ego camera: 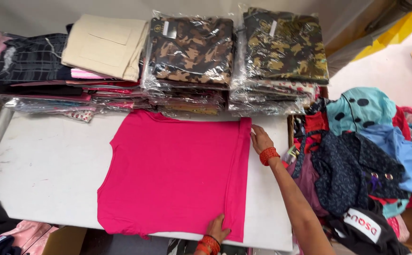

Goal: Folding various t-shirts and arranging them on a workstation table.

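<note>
We pressed our left hand [216, 228] flat on the near hem of a pink garment [168, 170] spread on the white table [45, 165]. Our right hand [260, 138] pinched the garment's folded far corner, just before the bagged camouflage stacks [236, 52].

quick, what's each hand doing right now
Left hand: open, flat on the near hem of the bright pink cotton shirt.
Right hand: fingers pinching the shirt's folded far edge.
</note>
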